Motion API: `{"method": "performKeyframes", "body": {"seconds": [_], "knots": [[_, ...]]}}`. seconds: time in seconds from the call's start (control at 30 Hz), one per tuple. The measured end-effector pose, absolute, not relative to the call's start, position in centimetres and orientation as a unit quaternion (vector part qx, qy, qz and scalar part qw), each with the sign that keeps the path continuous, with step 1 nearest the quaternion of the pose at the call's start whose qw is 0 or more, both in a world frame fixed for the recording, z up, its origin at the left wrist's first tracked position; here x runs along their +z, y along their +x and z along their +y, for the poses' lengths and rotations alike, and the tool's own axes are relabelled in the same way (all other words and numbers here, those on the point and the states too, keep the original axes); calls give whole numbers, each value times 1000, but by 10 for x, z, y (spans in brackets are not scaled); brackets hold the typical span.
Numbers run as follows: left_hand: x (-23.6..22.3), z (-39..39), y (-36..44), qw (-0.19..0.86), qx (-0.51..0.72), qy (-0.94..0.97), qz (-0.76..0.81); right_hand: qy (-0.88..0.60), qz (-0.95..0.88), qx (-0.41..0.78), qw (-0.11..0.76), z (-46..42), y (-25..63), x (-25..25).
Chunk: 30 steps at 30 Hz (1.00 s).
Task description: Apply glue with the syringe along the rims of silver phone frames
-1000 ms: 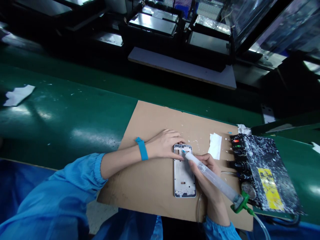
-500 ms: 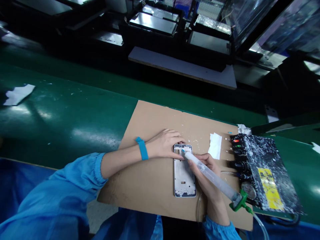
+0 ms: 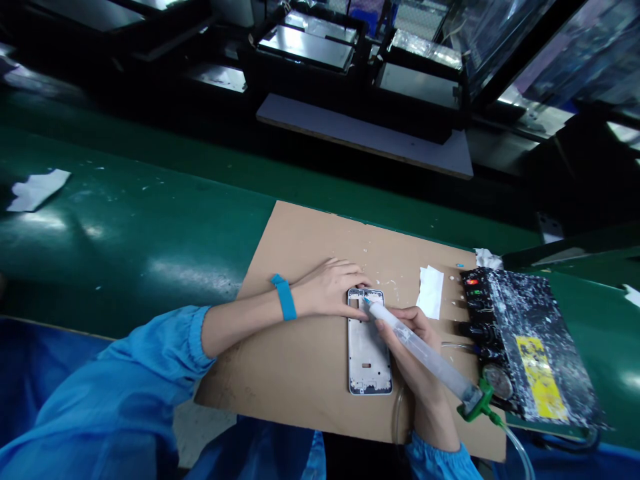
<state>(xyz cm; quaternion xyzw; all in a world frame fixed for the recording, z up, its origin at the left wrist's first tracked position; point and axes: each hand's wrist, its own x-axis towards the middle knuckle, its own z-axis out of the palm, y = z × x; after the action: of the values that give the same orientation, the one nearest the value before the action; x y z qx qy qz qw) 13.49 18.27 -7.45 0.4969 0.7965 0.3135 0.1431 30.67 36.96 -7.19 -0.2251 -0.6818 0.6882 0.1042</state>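
Note:
A silver-white phone frame (image 3: 369,347) lies on the brown cardboard sheet (image 3: 295,373), its long side pointing towards me. My left hand (image 3: 333,287) steadies its upper left part, with the thumb over the frame and the fingers around the top edge. A blue band circles the left wrist. Pinched in my right hand (image 3: 413,340) is a clear dispensing syringe (image 3: 425,353) with whitish contents, tilted down to the left. Its blue needle tip is at the frame's upper end; whether it touches cannot be made out. A green cap (image 3: 480,400) with a hose closes the rear end.
To the right stands a black, white-smeared dispenser box (image 3: 540,333) with a gauge and lit displays. White paper (image 3: 431,292) lies between it and the frame. Another scrap (image 3: 37,190) rests on the green bench (image 3: 150,220) at left. A pale board (image 3: 365,137) sits beyond.
The syringe has shifted very slightly to the left over the top of the phone frame. My left hand and the frame stay where they were.

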Motion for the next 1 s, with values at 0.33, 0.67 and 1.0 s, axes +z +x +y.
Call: {"method": "performKeyframes", "body": {"seconds": [0.33, 0.67, 1.0], "knots": [[-76, 183, 135, 141, 310, 497, 798, -233, -682, 687, 90, 370, 306, -72], [-75, 183, 134, 146, 314, 496, 796, -231, -677, 693, 87, 370, 306, -71], [-75, 183, 135, 148, 315, 495, 796, -233, -682, 686, 101, 369, 305, -72]]}}
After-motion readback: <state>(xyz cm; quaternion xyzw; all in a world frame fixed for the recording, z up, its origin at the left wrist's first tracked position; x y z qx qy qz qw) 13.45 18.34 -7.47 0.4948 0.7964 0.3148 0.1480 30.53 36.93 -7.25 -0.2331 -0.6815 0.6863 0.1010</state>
